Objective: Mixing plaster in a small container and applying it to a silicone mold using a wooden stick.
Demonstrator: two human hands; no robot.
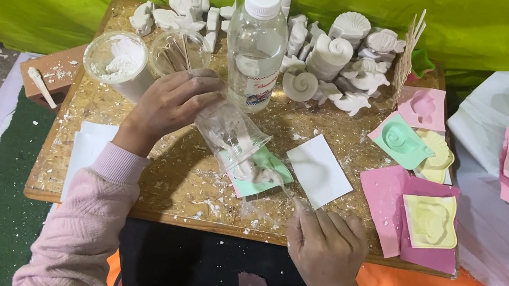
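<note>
Pouring step, by the look of it. Gripping with the left hand (pixel 169 103) a clear soft plastic cup (pixel 232 134), fingers curled tight round its bottom, near the middle of the frame. Tipped far over, mouth down and to the right, right above a small green mould (pixel 274 166) with a white lump in it. Pinching with the right hand (pixel 323 244), low and right of the middle, what looks like a thin stick (pixel 292 196), tip aimed at the green mould; too thin to tell for sure.

Calling, most likely, for a slow, steady tilt, and a cup mouth kept over the green mould and not the wooden board (pixel 126 191).

Just behind the cup, close to the left hand: a tall clear bottle with a white cap (pixel 257 42). Easy to bump with a lift of the cup. Just right of the green mould: a flat white card (pixel 319 171), close enough to catch a spill.

In the upper left: a white tub of powder (pixel 118 59) and a clear cup with sticks (pixel 178 52). Along the top: lots of white plaster shapes (pixel 335 54), shells and snails. On the right: pink sheets (pixel 384 196) under yellow moulds (pixel 431 220), well apart from both hands. All over the board: white crumbs.
</note>
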